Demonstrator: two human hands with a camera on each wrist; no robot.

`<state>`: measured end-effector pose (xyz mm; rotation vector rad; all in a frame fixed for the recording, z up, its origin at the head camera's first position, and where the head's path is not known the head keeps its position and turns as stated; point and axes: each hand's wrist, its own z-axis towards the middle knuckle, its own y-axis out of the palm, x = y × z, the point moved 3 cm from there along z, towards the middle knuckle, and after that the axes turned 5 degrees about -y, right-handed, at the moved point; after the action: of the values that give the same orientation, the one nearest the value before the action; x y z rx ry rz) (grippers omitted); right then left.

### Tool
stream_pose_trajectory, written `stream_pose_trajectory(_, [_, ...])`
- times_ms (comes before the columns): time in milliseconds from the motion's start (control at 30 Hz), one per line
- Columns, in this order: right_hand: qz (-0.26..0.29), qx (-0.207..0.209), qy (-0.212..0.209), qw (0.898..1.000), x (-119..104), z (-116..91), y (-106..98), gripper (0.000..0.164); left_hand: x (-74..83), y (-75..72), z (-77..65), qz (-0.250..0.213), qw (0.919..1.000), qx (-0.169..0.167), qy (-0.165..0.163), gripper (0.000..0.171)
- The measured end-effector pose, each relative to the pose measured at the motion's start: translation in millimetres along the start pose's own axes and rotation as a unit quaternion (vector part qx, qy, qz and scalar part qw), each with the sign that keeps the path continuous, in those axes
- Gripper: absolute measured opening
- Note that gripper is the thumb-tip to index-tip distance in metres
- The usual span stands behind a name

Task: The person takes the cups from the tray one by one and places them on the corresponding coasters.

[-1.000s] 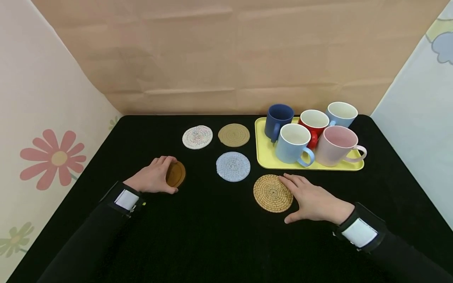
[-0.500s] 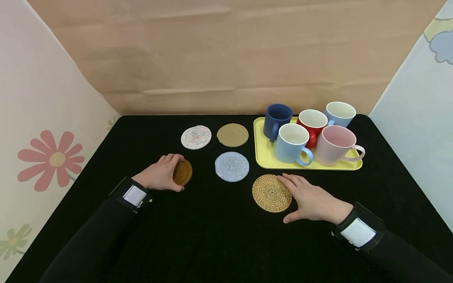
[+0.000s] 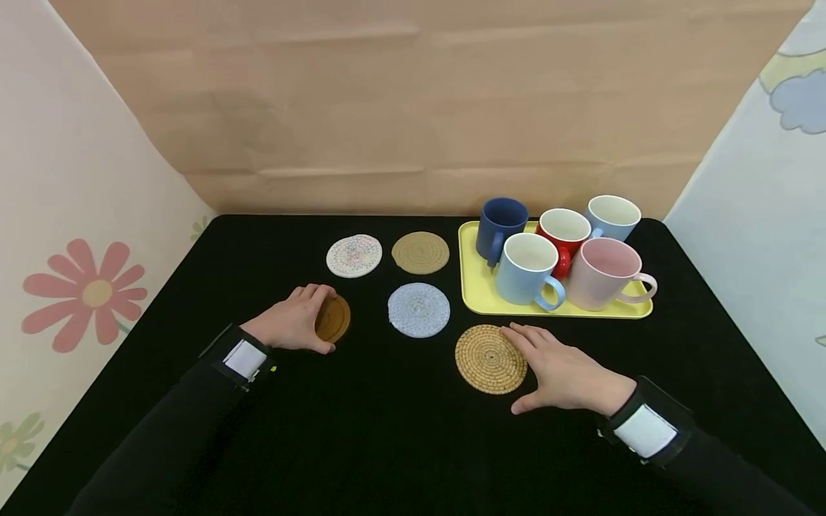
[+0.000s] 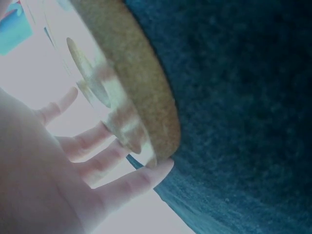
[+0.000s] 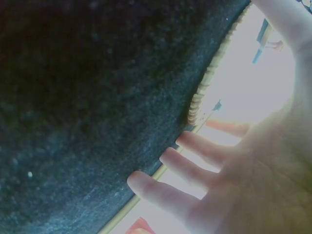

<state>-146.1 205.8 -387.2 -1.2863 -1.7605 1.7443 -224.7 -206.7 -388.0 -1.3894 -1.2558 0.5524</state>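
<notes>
In the head view my left hand grips a round brown wooden coaster on the black table, fingers at its far edge and thumb at its near side. The left wrist view shows fingertips against the rim of this wooden coaster; the thumb is out of sight there. My right hand rests beside a round woven straw coaster, its fingertips at the coaster's right edge and its thumb spread off it. Fairly straight fingers show in the right wrist view, near the straw coaster's ridged edge.
A pale blue coaster, a tan coaster and a speckled white coaster lie between and beyond the hands. A yellow tray at the right bears several mugs, including a pink mug and a dark blue mug.
My left hand has slid the wooden coaster a little to the right, then stopped. The right hand stays by the straw coaster. The head view has shifted slightly.
</notes>
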Motion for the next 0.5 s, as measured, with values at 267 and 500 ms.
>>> stream_pose_trajectory(267, [-0.005, -0.002, -0.003, 1.000, 0.7, 0.4, -0.1, 0.114, 2.1, 1.3, 2.3, 0.006, 1.0000, -0.001, 0.002, 0.092])
stream_pose_trajectory(500, [-0.006, 0.000, 0.000, 1.000, 0.8, 1.3, -0.8, 0.114, 6.5, -0.4, 7.0, 0.006, 0.9999, 0.005, 0.009, 0.092])
